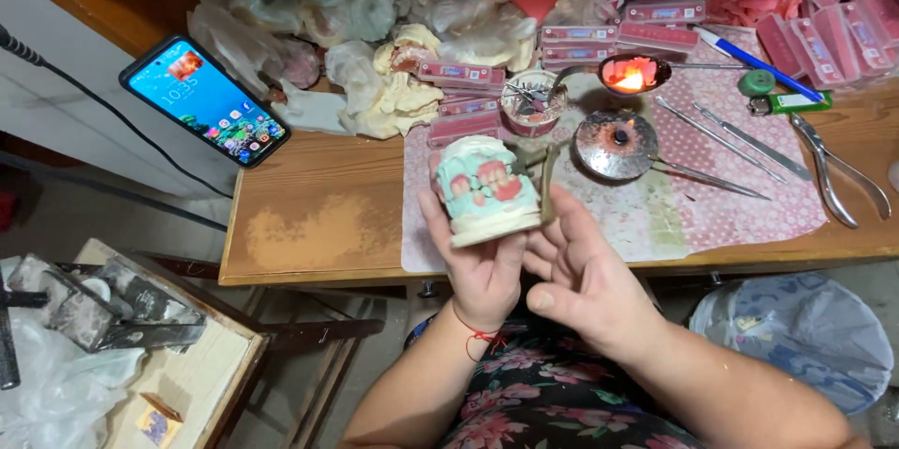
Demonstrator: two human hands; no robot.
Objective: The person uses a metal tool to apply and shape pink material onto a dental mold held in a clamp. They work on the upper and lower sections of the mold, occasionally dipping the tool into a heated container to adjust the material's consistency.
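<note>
My left hand (479, 266) is shut on a dental cast model (485, 189), pale green and white with pink wax gums and teeth, held upright in front of the table edge. A metal articulator frame (540, 171) sticks out on its right side. My right hand (579, 266) is beside the model, palm up, fingers spread, fingertips touching its right edge. A red string circles my left wrist.
A wooden table (328, 224) carries a patterned mat (730, 187), a lit burner dish (618, 142), a spoon with glowing wax (633, 73), metal picks (721, 140), pliers (838, 173), pink tooth-strip boxes (655, 32), plaster casts (398, 93) and a phone (204, 100). A bin (796, 332) stands at the right.
</note>
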